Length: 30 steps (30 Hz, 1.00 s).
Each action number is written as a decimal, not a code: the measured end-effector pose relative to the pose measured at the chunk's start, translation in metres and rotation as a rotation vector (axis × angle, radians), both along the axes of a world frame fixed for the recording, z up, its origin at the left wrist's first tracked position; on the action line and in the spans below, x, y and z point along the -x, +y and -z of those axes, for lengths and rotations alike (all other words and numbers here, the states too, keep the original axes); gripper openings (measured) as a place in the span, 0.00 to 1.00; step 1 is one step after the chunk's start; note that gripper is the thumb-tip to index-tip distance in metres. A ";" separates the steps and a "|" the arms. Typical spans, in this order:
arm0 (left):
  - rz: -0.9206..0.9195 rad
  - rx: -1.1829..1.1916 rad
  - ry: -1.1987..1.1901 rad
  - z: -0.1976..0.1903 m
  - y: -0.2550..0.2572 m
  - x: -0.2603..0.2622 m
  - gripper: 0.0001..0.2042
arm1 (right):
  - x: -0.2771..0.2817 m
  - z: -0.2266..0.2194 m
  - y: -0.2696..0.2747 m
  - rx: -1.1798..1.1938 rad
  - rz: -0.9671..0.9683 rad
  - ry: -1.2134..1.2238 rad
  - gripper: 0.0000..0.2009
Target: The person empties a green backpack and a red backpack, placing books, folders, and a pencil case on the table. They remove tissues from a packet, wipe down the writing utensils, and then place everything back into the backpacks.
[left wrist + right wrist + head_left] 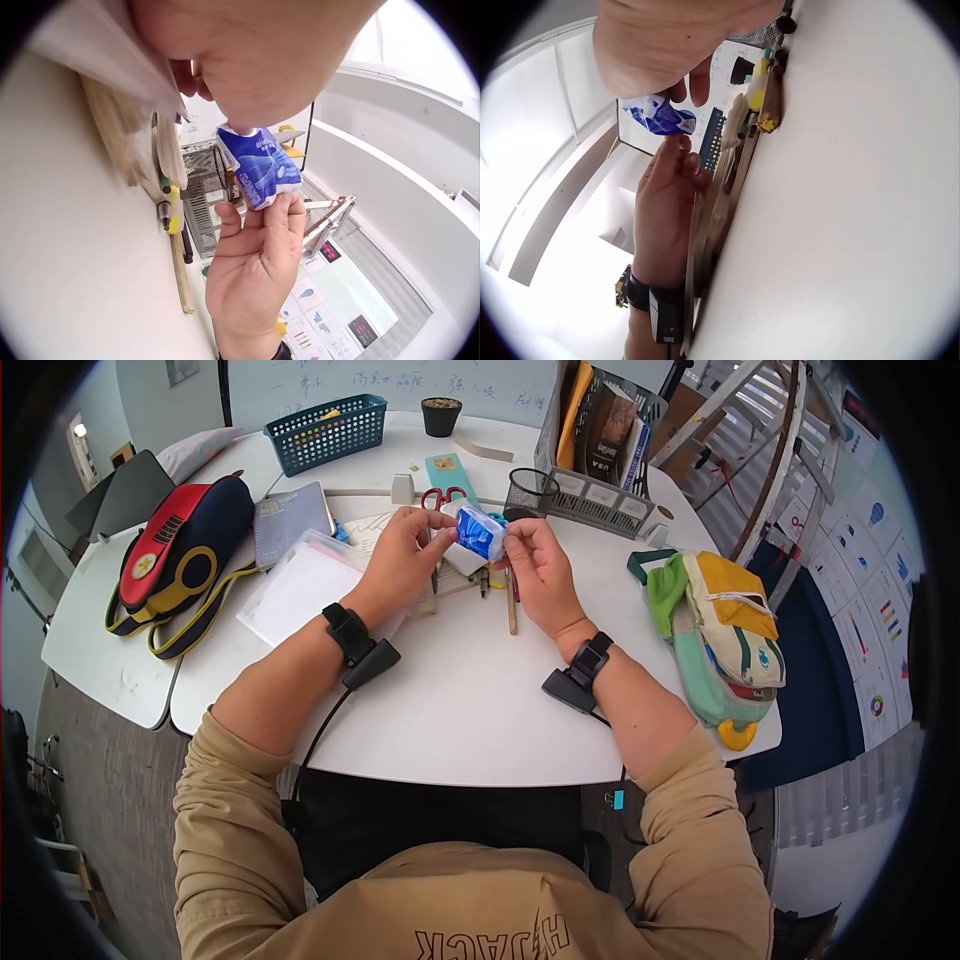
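A blue-and-white tissue pack is held up above the table, between both hands. Its right end is gripped by my right hand, thumb on the near side. At the opposite end, the thumb and forefinger of my left hand pinch the corner. In the left wrist view, blue print shows on the face of the pack, with the right hand below it. Seen from the right wrist, the wrapper looks crinkled and the left fingertips meet its lower edge.
Red-handled scissors, pens and papers lie behind the hands. A clear plastic folder and a red-and-navy bag are at left. At right sits a small colourful backpack. Along the back stand a teal basket, a plant pot and a mesh organizer.
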<state>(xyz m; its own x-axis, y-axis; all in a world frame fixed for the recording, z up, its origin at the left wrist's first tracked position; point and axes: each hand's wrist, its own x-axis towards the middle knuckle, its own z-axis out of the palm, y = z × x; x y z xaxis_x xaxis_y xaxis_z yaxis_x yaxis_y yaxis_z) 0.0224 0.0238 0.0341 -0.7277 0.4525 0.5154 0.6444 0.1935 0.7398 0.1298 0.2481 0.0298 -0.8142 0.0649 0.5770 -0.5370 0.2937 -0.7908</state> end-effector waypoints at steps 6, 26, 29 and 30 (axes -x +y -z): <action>0.018 -0.003 -0.019 0.001 0.000 0.002 0.11 | 0.000 0.001 -0.002 0.004 -0.014 -0.010 0.08; 0.082 -0.235 -0.290 -0.002 -0.004 0.008 0.15 | 0.013 0.002 0.028 0.211 0.413 0.208 0.10; 0.077 -0.220 -0.247 -0.009 -0.005 0.000 0.16 | 0.017 0.006 0.031 0.228 0.325 0.163 0.09; 0.057 -0.215 -0.202 -0.007 -0.005 0.002 0.16 | 0.019 0.007 0.032 0.232 0.330 0.169 0.09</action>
